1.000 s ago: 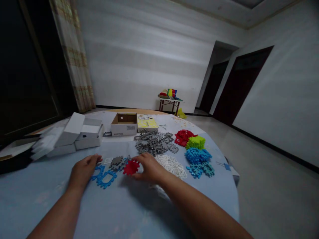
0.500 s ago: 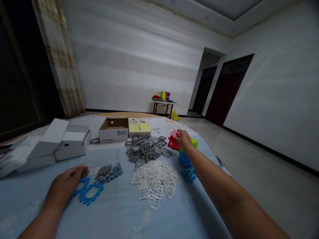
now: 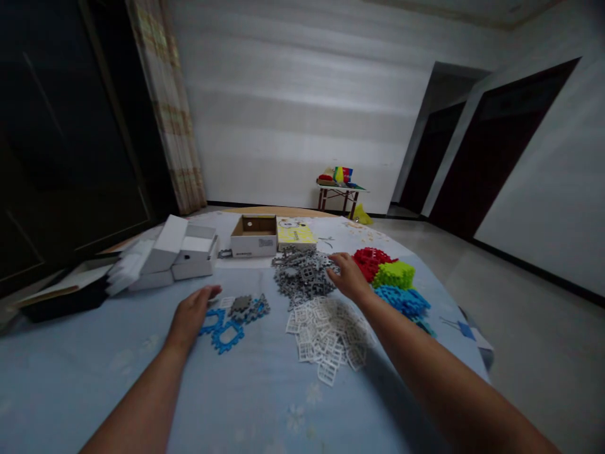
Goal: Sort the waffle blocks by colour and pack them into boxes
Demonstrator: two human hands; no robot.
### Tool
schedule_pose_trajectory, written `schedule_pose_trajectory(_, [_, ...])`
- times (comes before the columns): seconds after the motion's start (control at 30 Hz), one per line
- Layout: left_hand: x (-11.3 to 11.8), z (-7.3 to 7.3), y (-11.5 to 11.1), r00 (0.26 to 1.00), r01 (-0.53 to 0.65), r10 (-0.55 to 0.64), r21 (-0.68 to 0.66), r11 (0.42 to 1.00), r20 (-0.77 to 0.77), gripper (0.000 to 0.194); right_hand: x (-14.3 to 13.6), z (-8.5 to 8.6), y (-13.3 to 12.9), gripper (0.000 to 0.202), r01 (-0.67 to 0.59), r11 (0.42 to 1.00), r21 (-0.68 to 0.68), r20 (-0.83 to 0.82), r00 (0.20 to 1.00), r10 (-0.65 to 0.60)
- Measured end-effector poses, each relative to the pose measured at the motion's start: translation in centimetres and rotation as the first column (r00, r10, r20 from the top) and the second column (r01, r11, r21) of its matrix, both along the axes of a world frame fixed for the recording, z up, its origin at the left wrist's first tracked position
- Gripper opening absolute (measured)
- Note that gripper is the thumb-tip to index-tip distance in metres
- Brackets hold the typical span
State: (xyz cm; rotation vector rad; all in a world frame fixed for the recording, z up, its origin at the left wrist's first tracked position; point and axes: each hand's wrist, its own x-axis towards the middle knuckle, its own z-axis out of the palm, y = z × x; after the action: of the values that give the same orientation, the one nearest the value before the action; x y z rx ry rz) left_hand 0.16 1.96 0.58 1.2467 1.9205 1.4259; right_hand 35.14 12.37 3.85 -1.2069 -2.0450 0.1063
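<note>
My right hand [image 3: 348,275], fingers apart and nothing visible in them, is over the right edge of the grey gear-edged pieces [image 3: 302,277]. Below that heap lie many white lattice pieces [image 3: 326,334]. Red pieces [image 3: 371,261], lime green pieces [image 3: 394,275] and blue pieces [image 3: 401,300] are piled right of my right hand. My left hand [image 3: 191,315] rests on the cloth beside two blue frames [image 3: 227,336]; whether its fingers hold anything is hidden. A small group of grey pieces [image 3: 242,308] lies just right of them.
An open cardboard box [image 3: 254,246] and a yellow-and-white box [image 3: 296,234] stand at the back. White cartons [image 3: 191,255] and a black tray [image 3: 66,302] are at the left. A small table [image 3: 340,187] stands by the far wall.
My right hand has moved from the red pieces left to the grey heap, and its fingers have opened. The view has turned left, bringing the black tray into sight.
</note>
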Motion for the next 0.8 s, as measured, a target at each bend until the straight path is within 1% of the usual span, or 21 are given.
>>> schedule_pose_trajectory(0.1, [0.4, 0.0, 0.1, 0.995, 0.05, -0.05, 0.0, 0.999, 0.083, 0.052, -2.7, 0.3, -1.6, 0.031, -0.13, 0.991, -0.019, 0.006, 0.992, 0.13])
schedule_pose_trajectory(0.2, [1.1, -0.1, 0.4, 0.977, 0.122, -0.12, 0.003, 0.993, 0.178, 0.052, -5.3, 0.3, -2.9, 0.03, -0.212, 0.975, -0.069, 0.028, 0.976, 0.214])
schedule_pose_trajectory(0.27, [1.6, -0.1, 0.7, 0.953, 0.19, -0.186, 0.008, 0.982, 0.24, 0.053, -6.9, 0.2, -3.7, 0.03, -0.258, 0.959, -0.114, 0.048, 0.963, 0.265])
schedule_pose_trajectory(0.33, [2.1, -0.1, 0.8, 0.911, 0.264, -0.251, 0.005, 0.965, 0.327, 0.053, -8.4, -0.2, -4.2, 0.031, -0.301, 0.939, -0.164, 0.072, 0.946, 0.316])
schedule_pose_trajectory(0.4, [2.2, 0.1, 0.8, 0.881, 0.284, -0.265, 0.011, 0.959, 0.392, 0.052, -9.7, -0.6, -4.6, 0.032, -0.328, 0.921, -0.212, 0.096, 0.93, 0.354])
schedule_pose_trajectory(0.47, [1.8, 0.2, 0.7, 0.893, 0.217, -0.214, 0.035, 0.975, 0.396, 0.05, -10.8, -1.0, -4.9, 0.034, -0.328, 0.91, -0.253, 0.12, 0.923, 0.366])
schedule_pose_trajectory(0.53, [1.1, 0.1, 0.5, 0.927, 0.102, -0.12, 0.07, 0.992, 0.357, 0.049, -11.7, -1.3, -4.9, 0.037, -0.306, 0.908, -0.285, 0.142, 0.924, 0.356])
schedule_pose_trajectory(0.57, [0.7, 0.0, 0.4, 0.936, 0.051, -0.077, 0.086, 0.995, 0.343, 0.049, -12.0, -1.4, -4.8, 0.039, -0.29, 0.909, -0.299, 0.155, 0.925, 0.346])
schedule_pose_trajectory(0.63, [0.1, -0.3, 0.4, 0.945, -0.015, -0.021, 0.108, 0.994, 0.327, 0.049, -12.6, -1.5, -4.7, 0.042, -0.259, 0.911, -0.321, 0.182, 0.927, 0.328])
schedule_pose_trajectory(0.73, [-0.2, -0.7, 0.5, 0.951, -0.043, 0.001, 0.127, 0.991, 0.31, 0.047, -13.0, -1.7, -4.6, 0.044, -0.248, 0.905, -0.347, 0.211, 0.919, 0.333])
schedule_pose_trajectory(0.8, [-0.1, -1.0, 0.6, 0.953, -0.042, -0.002, 0.137, 0.99, 0.304, 0.045, -13.2, -1.7, -4.7, 0.044, -0.277, 0.889, -0.365, 0.214, 0.904, 0.37])
